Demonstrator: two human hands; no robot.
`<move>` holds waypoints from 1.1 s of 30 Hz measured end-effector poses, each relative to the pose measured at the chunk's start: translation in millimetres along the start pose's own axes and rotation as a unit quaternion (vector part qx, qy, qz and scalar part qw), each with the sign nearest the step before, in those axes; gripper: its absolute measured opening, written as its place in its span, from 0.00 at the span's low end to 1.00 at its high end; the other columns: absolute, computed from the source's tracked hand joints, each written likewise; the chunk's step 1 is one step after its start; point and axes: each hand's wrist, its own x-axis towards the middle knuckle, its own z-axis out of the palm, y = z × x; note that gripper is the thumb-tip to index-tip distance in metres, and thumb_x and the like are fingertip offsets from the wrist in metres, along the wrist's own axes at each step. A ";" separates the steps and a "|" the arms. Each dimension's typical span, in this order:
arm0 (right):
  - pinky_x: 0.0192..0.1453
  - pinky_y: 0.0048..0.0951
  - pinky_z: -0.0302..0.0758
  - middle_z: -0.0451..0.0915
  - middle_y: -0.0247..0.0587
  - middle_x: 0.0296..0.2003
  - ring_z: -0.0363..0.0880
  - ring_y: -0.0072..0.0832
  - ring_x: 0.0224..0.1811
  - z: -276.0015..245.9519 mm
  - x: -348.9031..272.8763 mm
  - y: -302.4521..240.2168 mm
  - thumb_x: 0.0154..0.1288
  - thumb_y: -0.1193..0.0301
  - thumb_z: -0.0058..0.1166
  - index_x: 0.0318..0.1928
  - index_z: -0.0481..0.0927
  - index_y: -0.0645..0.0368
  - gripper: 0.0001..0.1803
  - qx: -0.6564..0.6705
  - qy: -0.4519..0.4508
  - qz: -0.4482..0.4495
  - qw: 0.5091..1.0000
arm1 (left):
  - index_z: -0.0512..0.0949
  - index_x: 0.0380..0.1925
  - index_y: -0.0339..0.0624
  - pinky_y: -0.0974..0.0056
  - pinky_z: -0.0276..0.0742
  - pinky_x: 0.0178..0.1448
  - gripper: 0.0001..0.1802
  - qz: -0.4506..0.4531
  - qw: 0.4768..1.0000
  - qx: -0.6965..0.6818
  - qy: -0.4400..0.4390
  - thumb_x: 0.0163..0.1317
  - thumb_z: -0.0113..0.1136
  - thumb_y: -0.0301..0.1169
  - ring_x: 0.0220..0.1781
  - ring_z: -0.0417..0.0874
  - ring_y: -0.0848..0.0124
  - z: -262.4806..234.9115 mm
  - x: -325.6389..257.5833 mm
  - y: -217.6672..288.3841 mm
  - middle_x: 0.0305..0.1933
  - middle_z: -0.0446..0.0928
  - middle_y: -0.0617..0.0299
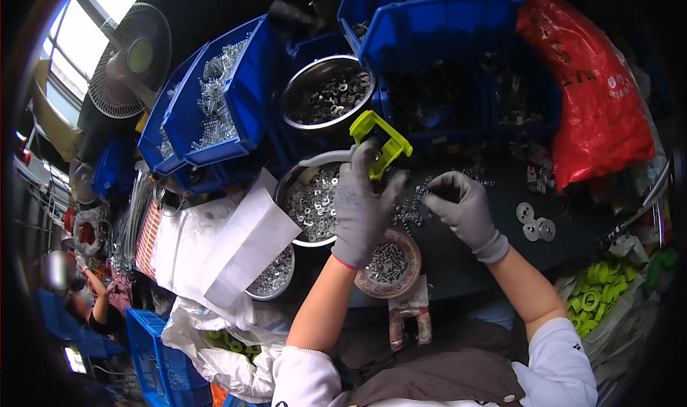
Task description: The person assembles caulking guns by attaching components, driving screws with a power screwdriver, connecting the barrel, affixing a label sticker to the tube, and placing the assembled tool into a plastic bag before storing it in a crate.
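My left hand (363, 210), in a grey glove, has its fingers and thumb around a yellow-green plastic frame (395, 148) with an open middle. The frame is held above the dark table, between the bowls and the blue bins. To its right my right hand (466, 217), gloved the same way, is closed with the thumb and forefinger curled together. Whatever lies at those fingertips is too small to make out. Small loose metal parts (409, 210) are scattered on the table between both hands. Below the left hand stands a brown-rimmed bowl (411, 282) of screws.
Steel bowls of dark nuts (292, 112) and washers (315, 214) stand left of centre. Blue bins (243, 92) line the back. A red bag (587, 99) sits at right, near several metal discs (530, 229). Green plastic rings (597, 292) fill a bag at lower right. A white sheet (247, 246) leans beside the bowls.
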 end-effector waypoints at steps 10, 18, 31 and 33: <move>0.31 0.12 0.71 0.80 0.31 0.30 0.74 0.10 0.28 22.3 -6.6 -6.2 0.62 0.77 0.60 0.40 0.77 0.66 0.08 0.185 0.097 -0.096 0.973 | 0.66 0.58 0.36 0.72 0.75 0.51 0.24 -0.070 0.956 -0.277 -0.066 0.61 0.57 0.18 0.50 0.76 0.75 14.6 -20.6 22.9 0.51 0.73 0.58; 0.36 0.20 0.75 0.82 0.32 0.32 0.78 0.17 0.32 -36.1 -27.2 -1.0 0.62 0.71 0.61 0.39 0.81 0.63 0.09 -0.044 0.045 -0.123 0.990 | 0.71 0.51 0.36 0.67 0.76 0.45 0.20 -0.007 0.986 -0.149 -0.079 0.58 0.60 0.23 0.42 0.81 0.69 21.7 -33.6 25.5 0.42 0.78 0.53; 0.50 0.39 0.71 0.80 0.43 0.35 0.77 0.40 0.43 -141.0 -32.8 -35.5 0.48 0.67 0.62 0.38 0.83 0.56 0.14 -0.567 0.032 -0.222 0.793 | 0.66 0.60 0.43 0.78 0.55 0.19 0.21 -0.271 0.828 -0.454 -0.187 0.70 0.52 0.35 0.18 0.63 0.85 37.4 -30.8 58.5 0.28 0.69 0.69; 0.49 0.38 0.73 0.80 0.43 0.37 0.78 0.40 0.43 -87.0 -56.9 -66.9 0.46 0.72 0.63 0.40 0.81 0.57 0.16 -0.440 -0.034 -0.284 0.851 | 0.67 0.57 0.42 0.78 0.57 0.19 0.19 -0.211 0.889 -0.369 -0.168 0.69 0.52 0.34 0.18 0.64 0.86 43.2 -38.5 40.9 0.26 0.69 0.70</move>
